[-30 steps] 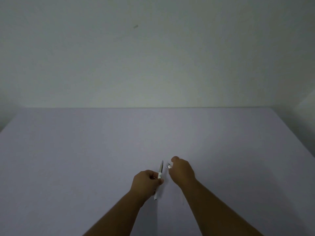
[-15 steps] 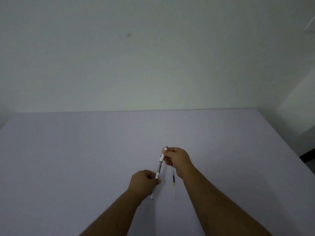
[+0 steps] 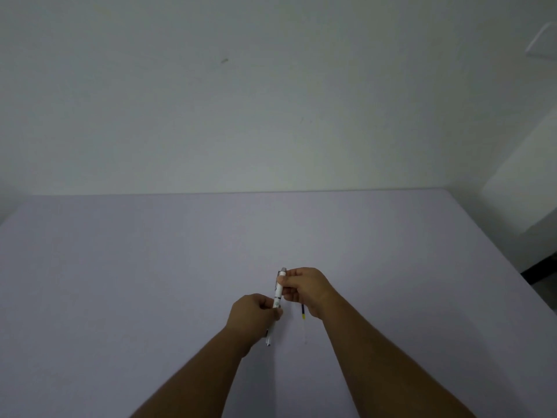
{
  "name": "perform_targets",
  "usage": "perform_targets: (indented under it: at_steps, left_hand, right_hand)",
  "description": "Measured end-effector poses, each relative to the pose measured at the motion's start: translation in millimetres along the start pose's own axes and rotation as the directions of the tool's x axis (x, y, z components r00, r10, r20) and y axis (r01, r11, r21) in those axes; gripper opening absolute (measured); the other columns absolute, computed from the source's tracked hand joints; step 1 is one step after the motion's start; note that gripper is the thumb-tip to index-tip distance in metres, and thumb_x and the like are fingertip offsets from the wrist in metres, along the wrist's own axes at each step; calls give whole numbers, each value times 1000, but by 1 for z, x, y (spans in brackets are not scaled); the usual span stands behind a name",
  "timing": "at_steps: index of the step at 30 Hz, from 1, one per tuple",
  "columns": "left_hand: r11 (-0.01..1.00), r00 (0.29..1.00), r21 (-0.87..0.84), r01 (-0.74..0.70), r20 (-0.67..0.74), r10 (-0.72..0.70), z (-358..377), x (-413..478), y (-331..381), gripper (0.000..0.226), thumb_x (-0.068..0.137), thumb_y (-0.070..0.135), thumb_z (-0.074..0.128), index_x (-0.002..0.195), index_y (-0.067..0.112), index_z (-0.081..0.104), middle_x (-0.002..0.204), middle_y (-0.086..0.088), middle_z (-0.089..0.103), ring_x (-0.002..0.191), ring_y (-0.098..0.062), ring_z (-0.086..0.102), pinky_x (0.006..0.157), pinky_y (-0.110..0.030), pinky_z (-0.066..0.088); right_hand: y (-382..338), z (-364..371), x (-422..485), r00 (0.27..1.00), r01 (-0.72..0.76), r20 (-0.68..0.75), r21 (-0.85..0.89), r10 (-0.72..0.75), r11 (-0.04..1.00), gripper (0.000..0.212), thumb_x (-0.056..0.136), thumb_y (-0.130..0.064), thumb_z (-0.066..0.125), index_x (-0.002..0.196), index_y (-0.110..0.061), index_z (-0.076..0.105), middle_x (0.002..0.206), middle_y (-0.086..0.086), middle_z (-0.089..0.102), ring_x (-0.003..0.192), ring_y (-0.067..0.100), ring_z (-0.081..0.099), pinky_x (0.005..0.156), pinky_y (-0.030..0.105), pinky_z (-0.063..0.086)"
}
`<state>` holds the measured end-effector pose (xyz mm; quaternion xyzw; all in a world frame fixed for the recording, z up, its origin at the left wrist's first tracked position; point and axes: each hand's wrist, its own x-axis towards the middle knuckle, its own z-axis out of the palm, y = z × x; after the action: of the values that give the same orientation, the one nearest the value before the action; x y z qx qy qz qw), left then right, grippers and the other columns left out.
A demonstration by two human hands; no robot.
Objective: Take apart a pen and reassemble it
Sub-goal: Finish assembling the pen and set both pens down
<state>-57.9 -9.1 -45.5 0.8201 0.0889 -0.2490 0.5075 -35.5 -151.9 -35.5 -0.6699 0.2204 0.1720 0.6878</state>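
Observation:
A white pen [image 3: 278, 292] with a grey button end stands nearly upright between both hands, low in the middle of the view. My left hand [image 3: 254, 313] grips its lower barrel, whose tip pokes out below the hand. My right hand [image 3: 306, 288] pinches the upper barrel near the button and clip. The two halves meet in one line. A thin ink refill [image 3: 303, 315], dark with a yellow band and a clear tail, lies on the table just right of the pen, partly under my right hand.
The pale lilac table [image 3: 150, 282] stretches wide to the left, right and far side. A plain wall rises behind its far edge. The table's right edge drops to a dark floor [image 3: 542, 267].
My right hand picked up the upper pen part and brought it down onto the lower barrel; the dark gap between the halves has closed. The refill stays on the table.

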Motion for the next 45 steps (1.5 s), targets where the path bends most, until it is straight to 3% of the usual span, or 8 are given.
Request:
perform_targets:
  at_steps: [7, 10, 13, 15, 17, 27, 36, 45]
  left_hand:
    - [999, 999, -35, 39, 32, -38, 1, 2, -3, 1, 81, 15, 69, 80, 14, 68, 78, -4, 65, 71, -18, 60, 62, -27, 57]
    - [997, 998, -47, 54, 16, -53, 3, 8, -7, 11, 82, 18, 69, 92, 12, 70, 83, -5, 66, 77, -21, 62, 73, -34, 60]
    - [996, 996, -8, 84, -29, -84, 7, 17, -14, 21, 82, 21, 70, 101, 12, 71, 86, -4, 67, 80, -21, 63, 78, -35, 60]
    - [995, 994, 44, 95, -62, -92, 11, 24, -18, 25, 81, 23, 70, 103, 12, 72, 91, -5, 70, 80, -19, 64, 81, -34, 59]
    - [991, 993, 93, 92, -86, -84, 15, 29, -20, 26, 81, 25, 70, 104, 12, 72, 92, -4, 71, 78, -17, 64, 79, -31, 56]
    - [984, 987, 143, 108, -134, -89, 34, 47, -29, 13, 80, 23, 71, 88, 13, 68, 76, 2, 64, 63, -7, 54, 56, -18, 42]
    - [977, 983, 176, 124, -159, -96, 43, 52, -30, 13, 84, 19, 67, 92, 10, 68, 85, -5, 68, 72, -14, 59, 69, -24, 50]
    - [976, 981, 172, 132, -167, -104, 45, 52, -35, 12, 83, 22, 68, 88, 11, 67, 79, -2, 65, 64, -10, 55, 53, -16, 39]
  right_hand:
    - [10, 0, 4, 1000, -4, -13, 8, 5, 1000, 5, 82, -9, 68, 78, -8, 69, 72, 8, 69, 60, 14, 63, 53, 19, 54]
    - [15, 2, 10, 996, -4, -94, -31, 1, 1000, 15, 85, -22, 65, 75, -10, 68, 70, 5, 66, 60, 13, 60, 55, 21, 55]
    - [23, 0, 18, 951, -52, -306, -335, -56, 941, 28, 90, -27, 53, 71, -9, 61, 72, 9, 62, 66, 20, 58, 70, 35, 55]
    - [29, -4, 20, 920, -127, -373, -580, -124, 804, 25, 92, -22, 46, 79, -7, 63, 82, 14, 65, 78, 26, 61, 72, 32, 49]
    - [38, -7, 19, 910, -186, -396, -654, -122, 734, 24, 91, -17, 47, 90, -3, 66, 93, 15, 70, 88, 27, 65, 65, 23, 43]
    - [70, 1, 24, 923, -221, -375, -703, -89, 676, 20, 88, -14, 49, 102, -5, 59, 107, 14, 67, 98, 29, 64, 74, 28, 50]
    - [68, 7, 31, 932, -215, -357, -693, -68, 688, 19, 88, -16, 51, 102, -7, 62, 104, 12, 69, 94, 28, 65, 75, 32, 52]
    - [70, 5, 28, 942, -168, -325, -675, -86, 718, 19, 90, -22, 55, 100, -8, 63, 101, 10, 70, 91, 24, 66, 72, 29, 50]
